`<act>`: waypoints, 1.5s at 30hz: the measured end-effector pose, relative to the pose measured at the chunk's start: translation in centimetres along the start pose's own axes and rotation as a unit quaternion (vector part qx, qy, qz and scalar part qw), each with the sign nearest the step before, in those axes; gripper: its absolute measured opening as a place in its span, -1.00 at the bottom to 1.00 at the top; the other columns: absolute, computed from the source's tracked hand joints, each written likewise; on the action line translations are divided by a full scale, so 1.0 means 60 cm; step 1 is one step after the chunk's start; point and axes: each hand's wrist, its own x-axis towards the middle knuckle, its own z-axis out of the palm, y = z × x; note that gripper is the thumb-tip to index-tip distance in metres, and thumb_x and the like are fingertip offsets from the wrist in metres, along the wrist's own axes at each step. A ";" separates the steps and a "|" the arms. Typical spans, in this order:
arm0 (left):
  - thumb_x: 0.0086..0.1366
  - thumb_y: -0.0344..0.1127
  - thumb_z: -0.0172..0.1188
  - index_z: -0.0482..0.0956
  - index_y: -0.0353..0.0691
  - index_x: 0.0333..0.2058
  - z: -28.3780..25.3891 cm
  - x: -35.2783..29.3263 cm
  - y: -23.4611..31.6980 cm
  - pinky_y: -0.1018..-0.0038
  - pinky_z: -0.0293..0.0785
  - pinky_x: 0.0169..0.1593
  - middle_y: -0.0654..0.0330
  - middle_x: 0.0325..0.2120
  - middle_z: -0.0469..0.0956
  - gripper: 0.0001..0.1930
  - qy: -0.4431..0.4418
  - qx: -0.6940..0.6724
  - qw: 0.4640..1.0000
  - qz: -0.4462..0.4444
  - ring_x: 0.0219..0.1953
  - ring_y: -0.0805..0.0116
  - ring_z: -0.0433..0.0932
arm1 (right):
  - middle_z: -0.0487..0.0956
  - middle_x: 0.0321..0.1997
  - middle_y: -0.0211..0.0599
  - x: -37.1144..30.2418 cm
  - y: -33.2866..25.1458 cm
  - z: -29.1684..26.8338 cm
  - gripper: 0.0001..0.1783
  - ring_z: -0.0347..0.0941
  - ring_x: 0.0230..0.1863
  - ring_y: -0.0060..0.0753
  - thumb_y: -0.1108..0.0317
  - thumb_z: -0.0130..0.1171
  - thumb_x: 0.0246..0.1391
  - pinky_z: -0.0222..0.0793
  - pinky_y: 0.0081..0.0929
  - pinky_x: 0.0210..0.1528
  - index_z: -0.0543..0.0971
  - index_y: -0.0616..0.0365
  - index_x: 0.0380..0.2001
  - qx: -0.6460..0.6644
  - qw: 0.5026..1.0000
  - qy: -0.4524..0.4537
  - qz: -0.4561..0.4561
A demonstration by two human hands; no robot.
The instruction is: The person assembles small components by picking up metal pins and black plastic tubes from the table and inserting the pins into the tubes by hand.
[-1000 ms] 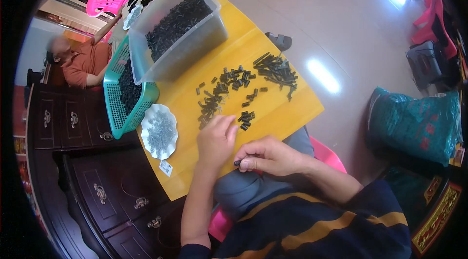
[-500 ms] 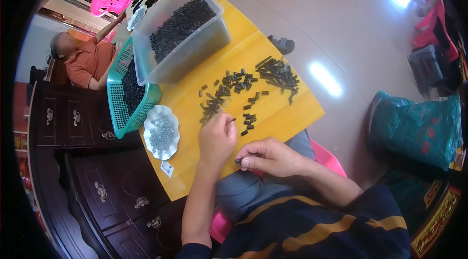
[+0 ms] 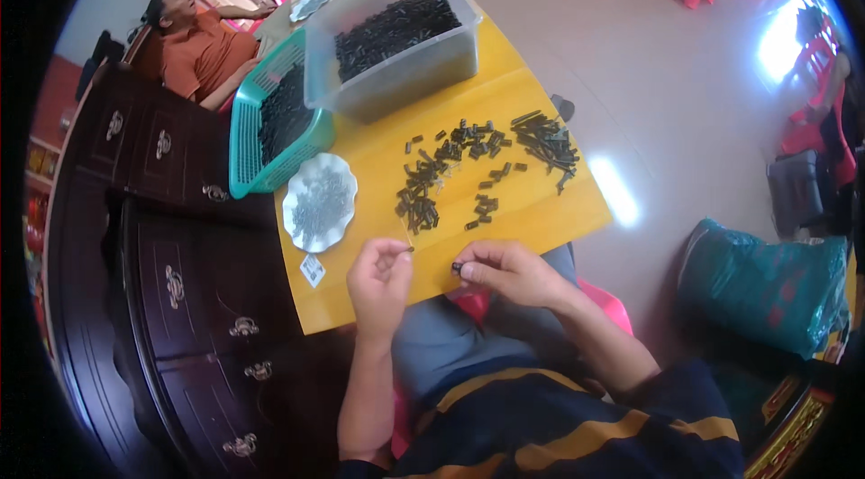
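Observation:
My left hand (image 3: 378, 281) is closed over the near edge of the yellow table, a small dark piece (image 3: 411, 250) pinched at its fingertips. Just to its right, my right hand (image 3: 509, 270) grips a short black cylinder (image 3: 458, 269) between thumb and fingers. The two hands are apart. Beyond them on the table lies a loose pile of small dark pieces (image 3: 420, 191). Short black cylinders (image 3: 484, 209) lie nearer my right hand, and longer black sticks (image 3: 545, 141) are heaped at the right.
A white scalloped dish (image 3: 290, 209) of small silvery pieces stands at left. Behind are a green basket (image 3: 248, 155) and a clear bin (image 3: 405, 87), both with black pieces. A seated person (image 3: 207, 55) is at far left. Dark drawers (image 3: 198, 290) border the table; a green sack (image 3: 766, 285) stands right.
My left hand has drawn back from the pile toward me, still pinching a small dark piece. My right hand keeps its hold on the cylinder. The whole view has shifted.

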 end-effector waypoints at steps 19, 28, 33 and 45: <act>0.27 -0.55 0.23 0.58 -0.31 -0.22 -0.063 -0.229 0.118 0.68 0.45 -0.25 0.35 -0.38 0.58 -0.89 0.046 -0.002 0.991 0.124 -0.34 0.66 0.54 | 0.61 -0.23 -0.46 -0.106 -0.072 0.146 -0.78 0.49 -0.18 -0.68 0.28 0.09 0.38 0.45 -0.63 -0.11 0.56 0.23 -0.13 -0.151 0.965 -0.187 -0.107; 0.22 -0.57 0.27 0.62 -0.33 -0.25 -0.045 -0.267 0.173 0.62 0.47 -0.20 0.30 -0.38 0.62 -0.88 0.023 0.057 0.981 0.182 -0.33 0.59 0.56 | 0.60 -0.31 -0.48 -0.127 -0.089 0.149 -0.71 0.47 -0.25 -0.69 0.24 0.07 0.39 0.41 -0.64 -0.16 0.57 0.28 -0.11 -0.101 0.969 -0.175 -0.139; 0.18 -0.59 0.27 0.62 -0.34 -0.29 -0.038 -0.266 0.185 0.58 0.49 -0.18 0.23 -0.39 0.62 -0.89 0.043 0.068 0.972 0.222 -0.33 0.50 0.59 | 0.60 -0.32 -0.47 -0.135 -0.103 0.151 -0.72 0.47 -0.27 -0.68 0.25 0.08 0.38 0.43 -0.62 -0.16 0.57 0.29 -0.12 -0.115 0.964 -0.181 -0.158; 0.24 -0.66 0.20 0.58 -0.38 -0.27 -0.043 -0.265 0.188 0.66 0.45 -0.24 0.23 -0.30 0.59 -0.89 -0.001 0.135 0.945 0.296 -0.33 0.59 0.53 | 0.62 -0.30 -0.50 -0.146 -0.115 0.155 -0.73 0.51 -0.25 -0.72 0.25 0.10 0.37 0.44 -0.68 -0.15 0.60 0.24 -0.12 -0.139 0.959 -0.194 -0.153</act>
